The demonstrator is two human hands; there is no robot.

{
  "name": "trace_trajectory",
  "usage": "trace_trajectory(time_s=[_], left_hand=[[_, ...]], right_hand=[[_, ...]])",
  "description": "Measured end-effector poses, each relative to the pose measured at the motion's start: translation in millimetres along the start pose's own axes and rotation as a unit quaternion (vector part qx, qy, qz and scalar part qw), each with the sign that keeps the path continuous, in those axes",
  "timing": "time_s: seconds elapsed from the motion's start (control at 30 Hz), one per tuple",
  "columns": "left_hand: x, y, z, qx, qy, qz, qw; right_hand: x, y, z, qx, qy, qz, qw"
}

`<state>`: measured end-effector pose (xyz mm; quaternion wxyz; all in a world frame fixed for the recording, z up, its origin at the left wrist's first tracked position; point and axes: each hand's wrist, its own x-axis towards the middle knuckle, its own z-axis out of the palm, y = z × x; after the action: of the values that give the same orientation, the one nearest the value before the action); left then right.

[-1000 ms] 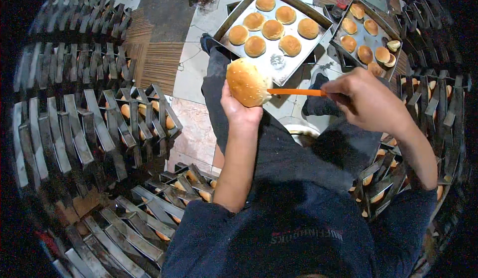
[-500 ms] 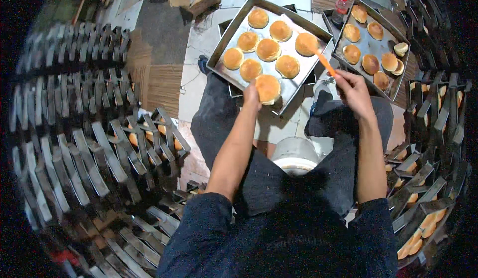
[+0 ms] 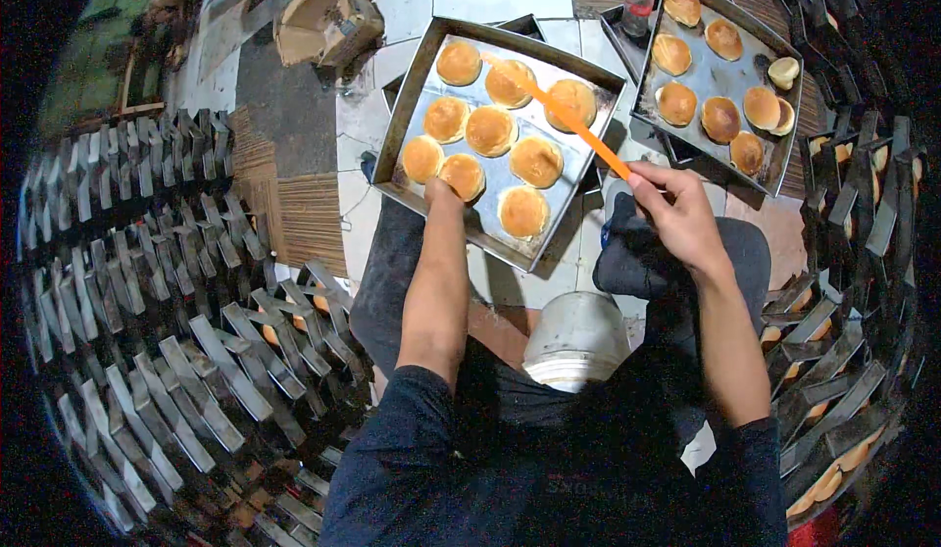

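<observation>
My left hand [image 3: 443,192] is at the near-left part of a square metal tray [image 3: 400,140] of round golden buns. Its fingers close on the edge of one bun [image 3: 465,175] and are partly hidden by it. Another bun [image 3: 522,214] lies to the right of this hand, by the tray's near rim. In my right hand [image 3: 676,212] is a long, thin, orange-handled tool [image 3: 596,143], its far end reaching over the buns. Whether that end is a blade or a flat spatula, I cannot tell.
A second tray [image 3: 659,65] of buns, one pair overlapping, lies at the far right beside a red-capped bottle [image 3: 637,8]. Stacked dark trays [image 3: 211,351] stand on both sides. A metal pot [image 3: 578,336] sits between my legs; a torn cardboard box [image 3: 328,23] lies far left.
My left hand has let go of the near bun, which now rests in the tray, and moved left to another bun. The orange tool has swung left over the buns. The view has shifted.
</observation>
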<state>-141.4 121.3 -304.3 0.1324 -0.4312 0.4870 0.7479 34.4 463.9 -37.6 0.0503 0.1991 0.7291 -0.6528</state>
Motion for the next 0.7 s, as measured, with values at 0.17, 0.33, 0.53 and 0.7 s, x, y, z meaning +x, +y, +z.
trace_trajectory(time_s=[0.17, 0.33, 0.53, 0.7], left_hand=[[-9.1, 4.7, -8.1, -0.013, -0.021, -0.035, 0.999], [-46.1, -25.9, 1.9, 0.104, 0.098, 0.148, 0.979], [-114.9, -20.8, 12.6, -0.044, 0.041, 0.227, 0.972], [-262.9, 27.3, 38.3, -0.218, -0.212, 0.040, 0.952]], right_hand=[[4.5, -1.8, 2.0, 0.001, -0.013, 0.011, 1.000], [5.9, 1.6, 2.7, 0.028, -0.006, 0.003, 1.000], [5.8, 4.5, 8.8, 0.013, 0.011, -0.040, 0.999], [-2.6, 9.1, 9.3, 0.010, 0.030, -0.075, 0.997]])
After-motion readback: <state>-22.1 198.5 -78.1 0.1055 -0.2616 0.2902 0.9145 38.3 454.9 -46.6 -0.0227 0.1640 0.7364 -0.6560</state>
